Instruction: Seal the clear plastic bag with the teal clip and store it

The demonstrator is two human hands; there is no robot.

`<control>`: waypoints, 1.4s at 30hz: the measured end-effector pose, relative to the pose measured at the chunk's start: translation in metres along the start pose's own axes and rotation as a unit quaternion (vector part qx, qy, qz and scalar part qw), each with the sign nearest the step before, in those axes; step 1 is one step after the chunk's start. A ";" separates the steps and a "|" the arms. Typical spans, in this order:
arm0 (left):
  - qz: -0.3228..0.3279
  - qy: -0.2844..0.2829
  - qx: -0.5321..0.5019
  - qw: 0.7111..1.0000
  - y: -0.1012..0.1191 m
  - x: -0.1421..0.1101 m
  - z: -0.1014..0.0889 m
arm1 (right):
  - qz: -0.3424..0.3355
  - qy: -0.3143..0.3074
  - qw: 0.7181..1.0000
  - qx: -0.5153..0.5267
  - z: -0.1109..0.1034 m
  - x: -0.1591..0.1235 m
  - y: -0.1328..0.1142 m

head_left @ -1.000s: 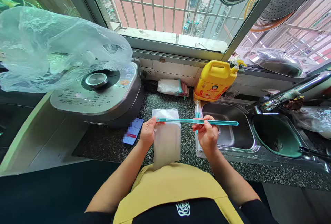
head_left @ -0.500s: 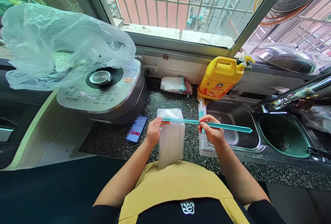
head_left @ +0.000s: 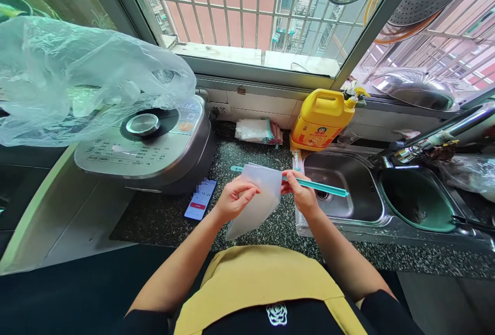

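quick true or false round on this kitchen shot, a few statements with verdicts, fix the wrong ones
1. The right hand holds a teal strip. True.
2. The phone lies in the sink. False: it lies on the counter beside the rice cooker.
3. The teal strip shows on both sides of the translucent plastic between the hands. True.
4. The left hand grips the faucet. False: it is at the translucent plastic.
5. The apron is yellow. True.
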State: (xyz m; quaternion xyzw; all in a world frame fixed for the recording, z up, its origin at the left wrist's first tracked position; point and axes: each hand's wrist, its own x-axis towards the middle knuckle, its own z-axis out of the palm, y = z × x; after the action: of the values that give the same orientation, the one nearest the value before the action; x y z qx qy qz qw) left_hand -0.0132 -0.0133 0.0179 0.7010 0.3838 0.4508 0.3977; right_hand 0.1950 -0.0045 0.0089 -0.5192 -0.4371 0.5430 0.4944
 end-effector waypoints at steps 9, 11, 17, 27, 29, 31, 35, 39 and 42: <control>-0.011 0.009 -0.075 0.997 -0.006 -0.003 0.007 | -0.105 0.061 0.990 -0.076 0.006 -0.007 0.000; -0.058 0.076 -0.150 0.984 -0.011 -0.007 0.010 | -0.115 0.090 0.987 -0.061 0.004 -0.006 0.006; -0.234 0.070 -0.275 0.930 -0.009 0.007 0.016 | -0.133 0.092 0.985 -0.060 0.004 -0.008 0.013; -0.268 0.014 -0.267 0.926 -0.001 0.015 0.024 | -0.121 0.085 0.988 -0.036 0.002 -0.011 0.014; -0.283 -0.021 -0.280 0.917 -0.001 0.013 0.024 | -0.121 0.089 0.988 -0.031 -0.002 -0.010 0.015; -0.309 -0.038 -0.294 0.904 0.000 0.010 0.024 | -0.126 0.085 0.988 -0.039 -0.005 -0.011 0.016; -0.315 0.003 -0.319 0.894 0.000 0.006 0.025 | -0.123 0.043 0.991 -0.038 -0.008 -0.017 0.017; -0.309 0.033 -0.301 0.902 -0.001 0.003 0.022 | -0.086 0.051 0.995 -0.027 -0.007 -0.023 0.014; -0.321 0.031 -0.308 0.895 -0.004 0.002 0.021 | -0.072 0.078 0.994 -0.027 -0.005 -0.025 0.013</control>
State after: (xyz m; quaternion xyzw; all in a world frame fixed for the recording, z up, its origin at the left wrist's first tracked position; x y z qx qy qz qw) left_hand 0.0068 -0.0145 0.0094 0.3680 0.4416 0.4158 0.7047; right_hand 0.1981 -0.0310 -0.0006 -0.5403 -0.4484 0.4516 0.5505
